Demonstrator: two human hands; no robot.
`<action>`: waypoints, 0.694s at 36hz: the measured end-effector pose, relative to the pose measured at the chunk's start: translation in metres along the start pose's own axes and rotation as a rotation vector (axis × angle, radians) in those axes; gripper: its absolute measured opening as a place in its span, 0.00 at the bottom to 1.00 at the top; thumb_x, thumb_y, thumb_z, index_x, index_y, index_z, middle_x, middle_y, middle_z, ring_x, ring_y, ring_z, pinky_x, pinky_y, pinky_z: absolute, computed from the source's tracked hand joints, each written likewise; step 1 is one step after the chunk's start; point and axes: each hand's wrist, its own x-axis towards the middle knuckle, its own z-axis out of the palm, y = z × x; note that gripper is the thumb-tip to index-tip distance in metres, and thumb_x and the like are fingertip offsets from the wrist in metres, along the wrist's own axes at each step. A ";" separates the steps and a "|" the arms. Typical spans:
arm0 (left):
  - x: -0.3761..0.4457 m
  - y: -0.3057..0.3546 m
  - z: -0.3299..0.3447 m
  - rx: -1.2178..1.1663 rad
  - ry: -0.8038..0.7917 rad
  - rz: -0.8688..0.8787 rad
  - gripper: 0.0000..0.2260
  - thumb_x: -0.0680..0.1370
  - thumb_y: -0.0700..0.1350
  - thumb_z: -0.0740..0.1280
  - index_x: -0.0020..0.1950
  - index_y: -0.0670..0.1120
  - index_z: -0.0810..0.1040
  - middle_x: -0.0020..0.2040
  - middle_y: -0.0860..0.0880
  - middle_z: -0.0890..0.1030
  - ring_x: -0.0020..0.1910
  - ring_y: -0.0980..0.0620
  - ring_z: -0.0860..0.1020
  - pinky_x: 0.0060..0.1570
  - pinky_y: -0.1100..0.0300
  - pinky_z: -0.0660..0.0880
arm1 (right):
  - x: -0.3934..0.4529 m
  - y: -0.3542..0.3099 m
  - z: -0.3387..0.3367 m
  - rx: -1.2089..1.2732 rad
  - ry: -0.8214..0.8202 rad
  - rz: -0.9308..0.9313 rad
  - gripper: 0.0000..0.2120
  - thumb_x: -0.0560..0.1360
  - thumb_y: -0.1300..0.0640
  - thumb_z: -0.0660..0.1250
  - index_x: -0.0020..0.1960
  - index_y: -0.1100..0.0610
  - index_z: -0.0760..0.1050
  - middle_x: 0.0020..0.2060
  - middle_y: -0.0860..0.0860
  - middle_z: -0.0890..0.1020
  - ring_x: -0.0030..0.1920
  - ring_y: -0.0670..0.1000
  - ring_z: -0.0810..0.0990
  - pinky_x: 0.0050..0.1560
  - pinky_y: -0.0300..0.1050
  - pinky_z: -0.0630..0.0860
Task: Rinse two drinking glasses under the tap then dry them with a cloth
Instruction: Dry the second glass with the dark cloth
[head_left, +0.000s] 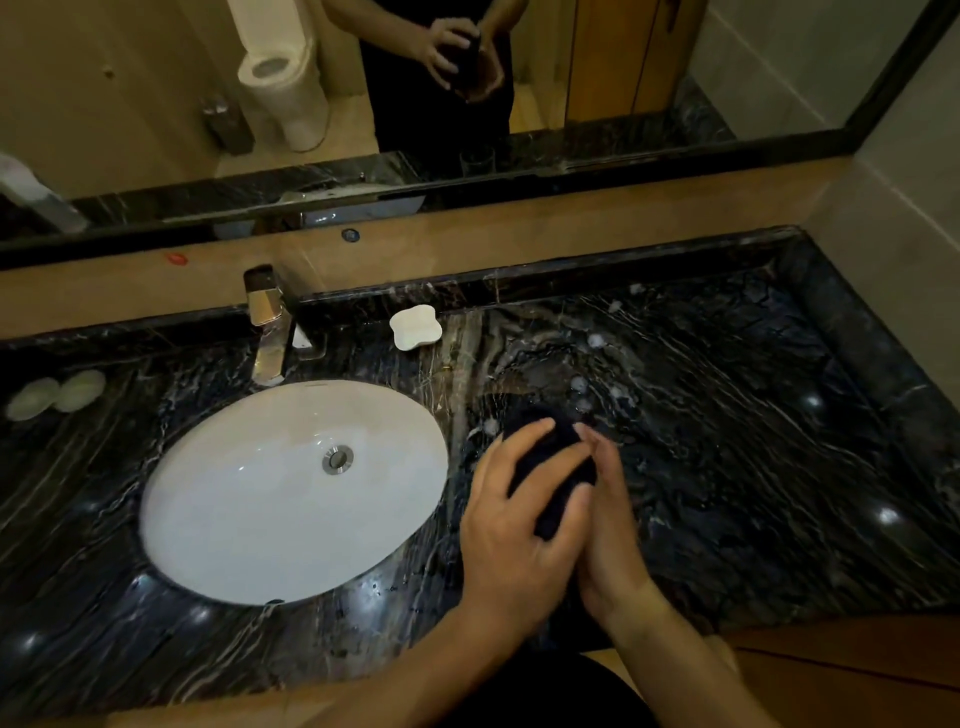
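Both hands are together over the near right part of the desk (753, 441), wrapped around a dark cloth (545, 457) bundled between them. The left hand (514, 525) lies over the top of the bundle, fingers spread and curved across the fabric. The right hand (610, 519) presses in from the right side, fingers laid along the cloth, thumb tucked toward the left hand. Whether a drinking glass sits inside that bundle, I can't tell; the fabric covers whatever is in there.

Left of the hands, the white oval sink (249, 499) is set into the black veined stone, its metal drain (337, 459) near the middle. At the far edge of the sink stands the tap (267, 327). Just right of the tap, a small white soap dish (415, 327) rests on the desk. Far left, two pale rounded soaps (54, 397) lie side by side. Along the far wall, the mirror (727, 62) reflects the hands and the cloth, and faintly shows a clear glass (477, 160) standing on the stone.
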 end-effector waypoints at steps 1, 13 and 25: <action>0.004 0.002 0.000 -0.012 0.014 -0.037 0.13 0.79 0.51 0.66 0.62 0.56 0.81 0.68 0.55 0.74 0.67 0.54 0.74 0.65 0.54 0.73 | -0.002 0.000 0.001 -0.049 0.007 -0.007 0.37 0.62 0.28 0.72 0.63 0.49 0.75 0.58 0.54 0.83 0.59 0.56 0.82 0.60 0.56 0.78; 0.041 0.008 -0.009 -0.343 0.048 -0.430 0.12 0.81 0.41 0.65 0.55 0.57 0.83 0.59 0.56 0.81 0.60 0.61 0.77 0.63 0.59 0.74 | 0.003 -0.023 -0.002 0.338 -0.149 0.076 0.26 0.67 0.58 0.73 0.64 0.48 0.72 0.50 0.52 0.86 0.46 0.52 0.85 0.40 0.50 0.81; 0.017 0.007 -0.007 -0.179 0.014 -0.182 0.10 0.79 0.46 0.65 0.58 0.53 0.83 0.63 0.54 0.78 0.65 0.60 0.75 0.64 0.68 0.69 | 0.018 -0.016 -0.007 0.317 -0.035 0.232 0.37 0.65 0.45 0.78 0.70 0.57 0.72 0.62 0.62 0.81 0.62 0.61 0.81 0.55 0.53 0.81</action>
